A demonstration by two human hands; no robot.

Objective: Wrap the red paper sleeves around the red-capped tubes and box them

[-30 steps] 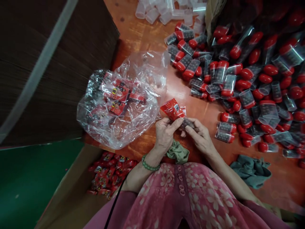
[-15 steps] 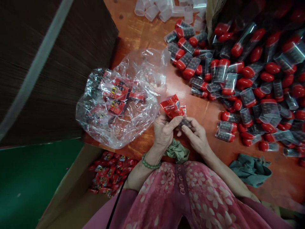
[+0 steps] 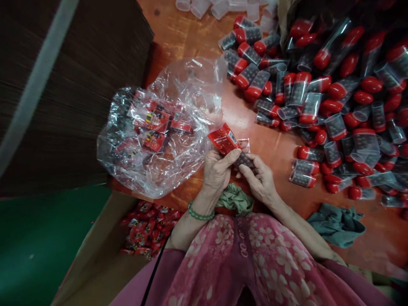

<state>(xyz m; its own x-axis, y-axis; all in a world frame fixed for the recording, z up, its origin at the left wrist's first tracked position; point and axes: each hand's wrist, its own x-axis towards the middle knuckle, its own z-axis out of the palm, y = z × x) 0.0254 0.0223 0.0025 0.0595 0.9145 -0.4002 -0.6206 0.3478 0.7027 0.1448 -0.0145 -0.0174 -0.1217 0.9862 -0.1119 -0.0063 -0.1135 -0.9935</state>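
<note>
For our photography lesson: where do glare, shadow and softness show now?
All in the head view: glare streaks the clear plastic bag and a sheen lies on the tabletop; shadow dims the tubes at upper right; print on the red packet looks soft.

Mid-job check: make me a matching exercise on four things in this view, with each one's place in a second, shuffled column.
Things
1. Red packet
2. Clear plastic bag
3. Teal cloth
4. Green bead bracelet

Places
A. Crumpled, to the right of the right forearm
B. Around the left wrist
C. Gripped by the left hand
D. To the left of both hands, with red packages showing through it

Right pairs: 1-C, 2-D, 3-A, 4-B
</note>
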